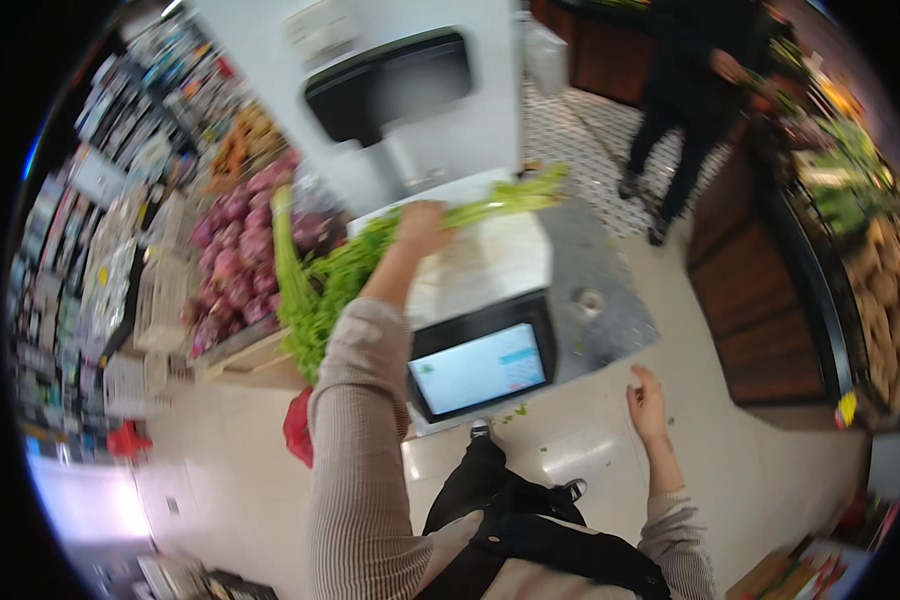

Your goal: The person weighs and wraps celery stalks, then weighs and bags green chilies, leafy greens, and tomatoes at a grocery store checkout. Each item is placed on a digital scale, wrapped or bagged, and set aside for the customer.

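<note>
A leafy bunch of celery (pixel 506 201) lies across the white plate of a weighing scale (pixel 487 262), its stalks pointing right. On the bunch rests my left hand (pixel 424 229), fingers curled over the stalks. The scale's lit touchscreen (pixel 480 369) faces me. Another celery bunch (pixel 289 247) leans at the left, against a heap of red onions (pixel 240 255). My right hand (pixel 647 401) hangs in the air beyond the counter's right corner, holding nothing, fingers apart and slightly bent.
The scale stands on a grey metal counter (pixel 607 330) before a white pillar with a dark monitor (pixel 390 82). Produce stands (pixel 765 300) curve along the right. A person in dark clothes (pixel 690 97) stands at the upper right. A red bag (pixel 298 427) is low beside the counter.
</note>
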Available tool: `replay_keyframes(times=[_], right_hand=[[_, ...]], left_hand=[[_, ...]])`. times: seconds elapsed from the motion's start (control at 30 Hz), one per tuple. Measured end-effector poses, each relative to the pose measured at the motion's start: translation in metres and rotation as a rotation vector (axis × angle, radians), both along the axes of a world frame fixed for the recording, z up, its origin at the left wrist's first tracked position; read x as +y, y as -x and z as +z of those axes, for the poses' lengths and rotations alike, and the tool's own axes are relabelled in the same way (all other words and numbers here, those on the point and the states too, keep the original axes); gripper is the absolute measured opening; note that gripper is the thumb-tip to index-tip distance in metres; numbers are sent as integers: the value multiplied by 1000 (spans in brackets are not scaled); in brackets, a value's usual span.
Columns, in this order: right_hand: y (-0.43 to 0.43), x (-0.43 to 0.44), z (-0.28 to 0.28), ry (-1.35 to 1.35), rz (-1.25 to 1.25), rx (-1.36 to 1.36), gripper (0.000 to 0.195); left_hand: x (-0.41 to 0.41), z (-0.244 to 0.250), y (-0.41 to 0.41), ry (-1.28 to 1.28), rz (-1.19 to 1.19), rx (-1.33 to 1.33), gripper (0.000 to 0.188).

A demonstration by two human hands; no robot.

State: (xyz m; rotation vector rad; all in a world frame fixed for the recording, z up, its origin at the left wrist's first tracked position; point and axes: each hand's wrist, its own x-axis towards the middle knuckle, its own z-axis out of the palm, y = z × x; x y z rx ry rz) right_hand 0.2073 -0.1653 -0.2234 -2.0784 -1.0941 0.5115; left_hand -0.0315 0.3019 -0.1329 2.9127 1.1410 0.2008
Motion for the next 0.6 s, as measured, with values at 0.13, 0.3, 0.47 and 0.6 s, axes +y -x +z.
replay_keyframes(times=[0.13,0.3,0.47,0.6], right_hand=[[-9,113,-9,99,125,-292,50],[-20,154,-30,353,127,-428,56],[-21,167,-27,396,-67,-150,26],[-24,208,-47,280,104,-301,19]], left_hand=[[-15,10,1,14,-74,-88,41],[-51,117,39,3,-215,-235,39],[-83,219,140,242,-109,-438,34],[-90,234,270,209,199,-827,35]])
